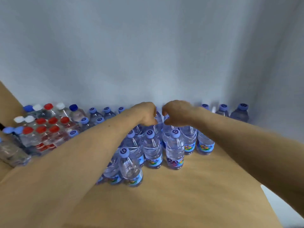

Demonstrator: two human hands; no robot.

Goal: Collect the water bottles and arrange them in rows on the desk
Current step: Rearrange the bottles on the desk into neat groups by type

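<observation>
Plastic water bottles (pixel 152 148) stood packed in rows on the wooden desk (pixel 189 195), and with the left hand (pixel 144 114) curled round a back bottle (pixel 158 118) and the right hand (pixel 176 113) curled beside it, its hold unclear, the left forearm (pixel 102 142) seemed liable to topple nearer ones.

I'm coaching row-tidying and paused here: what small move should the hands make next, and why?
Probably settle the two gripped bottles upright into the back of the blue-capped cluster, then let go. The left hand and right hand curl over their tops side by side, and packed rows already stand just in front of them on the desk.
</observation>
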